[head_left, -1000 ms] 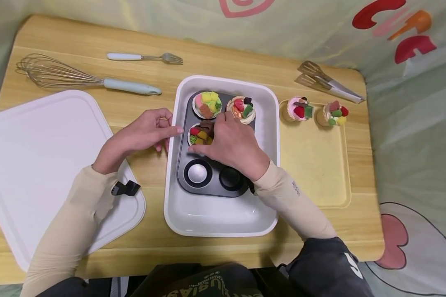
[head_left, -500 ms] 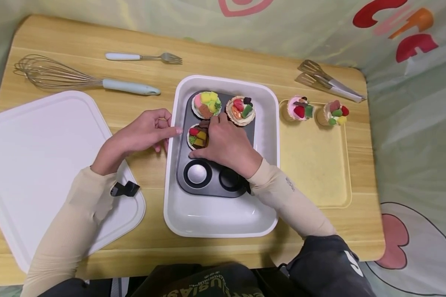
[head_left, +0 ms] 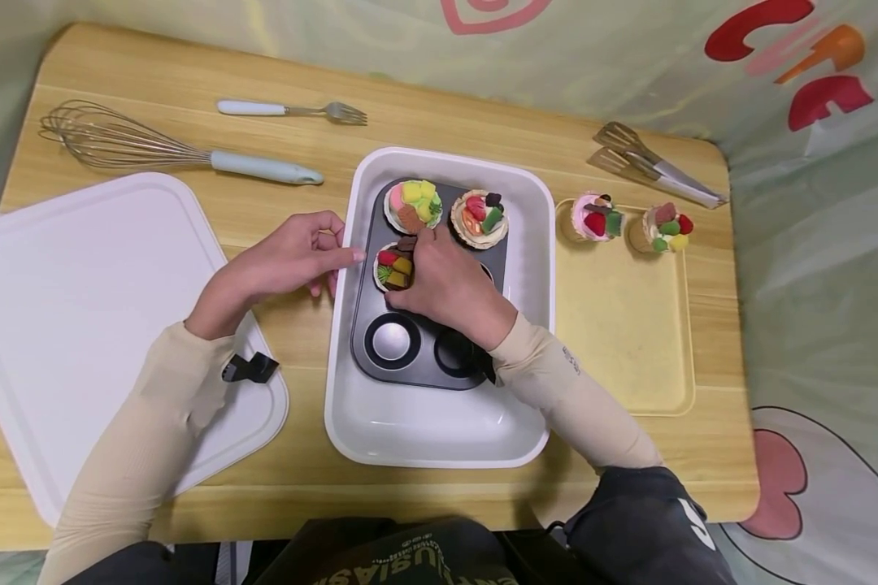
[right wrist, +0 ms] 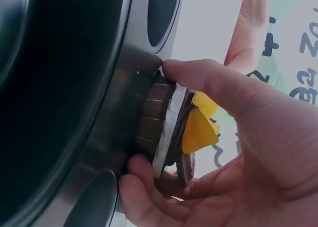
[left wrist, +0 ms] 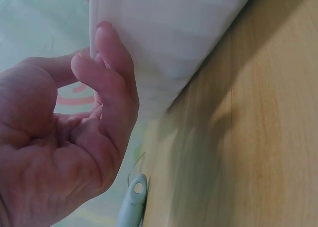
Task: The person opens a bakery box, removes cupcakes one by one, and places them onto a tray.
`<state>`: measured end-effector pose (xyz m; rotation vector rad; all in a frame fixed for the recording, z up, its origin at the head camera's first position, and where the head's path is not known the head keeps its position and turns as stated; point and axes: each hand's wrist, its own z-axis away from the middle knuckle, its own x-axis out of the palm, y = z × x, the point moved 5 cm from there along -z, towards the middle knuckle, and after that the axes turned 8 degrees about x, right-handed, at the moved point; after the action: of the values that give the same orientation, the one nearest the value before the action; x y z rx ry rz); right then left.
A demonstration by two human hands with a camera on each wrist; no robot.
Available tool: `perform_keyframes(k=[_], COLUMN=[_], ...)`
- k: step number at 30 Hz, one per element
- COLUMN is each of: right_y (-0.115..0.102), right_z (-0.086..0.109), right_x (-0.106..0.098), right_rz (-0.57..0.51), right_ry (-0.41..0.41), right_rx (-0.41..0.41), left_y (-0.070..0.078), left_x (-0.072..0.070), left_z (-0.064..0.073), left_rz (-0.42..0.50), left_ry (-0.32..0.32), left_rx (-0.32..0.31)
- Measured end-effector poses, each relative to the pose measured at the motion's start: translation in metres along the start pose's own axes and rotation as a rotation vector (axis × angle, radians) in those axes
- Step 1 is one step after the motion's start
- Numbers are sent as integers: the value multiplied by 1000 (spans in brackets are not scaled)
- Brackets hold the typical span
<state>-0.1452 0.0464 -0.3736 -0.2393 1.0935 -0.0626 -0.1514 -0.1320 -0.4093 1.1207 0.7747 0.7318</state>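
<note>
My right hand [head_left: 461,284] holds a fruit-topped cupcake [head_left: 393,270] between thumb and fingers. The cupcake sits at the left middle cup of a dark muffin tin [head_left: 420,375]. In the right wrist view its dark ribbed side [right wrist: 154,115] and a pale rim show close over the tin, with yellow pieces [right wrist: 200,130] on top. My left hand [head_left: 289,256] pinches the left rim of the white basin [head_left: 439,435], thumb over the edge and fingers curled along the outer wall [left wrist: 164,33]. Two more cupcakes, one yellow-topped [head_left: 413,205], one strawberry-topped [head_left: 479,219], fill the tin's far cups.
Right of the basin, two cupcakes [head_left: 596,219] stand at the far end of a yellow tray [head_left: 622,341]. Tongs [head_left: 654,162] lie behind it. A whisk [head_left: 263,166] and a fork [head_left: 285,109] lie back left, above a white board [head_left: 102,325].
My right hand has shifted slightly left and nearer to me, uncovering more of the strawberry-topped cupcake. My left hand stays at the basin's rim. The head view has moved a little.
</note>
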Motion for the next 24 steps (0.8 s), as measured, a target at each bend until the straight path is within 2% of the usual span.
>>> perform_keyframes(k=[15,24], right_y=[3,3], right_z=[-1,-2], right_x=[0,1], right_rz=[-83,-107], right_ry=[4,-29], right_rx=[-15,-21], left_y=[0,-1], left_x=[0,-1], left_z=[-1,0], left_rz=[6,6], left_ry=[-10,-9], left_rx=[-3,3])
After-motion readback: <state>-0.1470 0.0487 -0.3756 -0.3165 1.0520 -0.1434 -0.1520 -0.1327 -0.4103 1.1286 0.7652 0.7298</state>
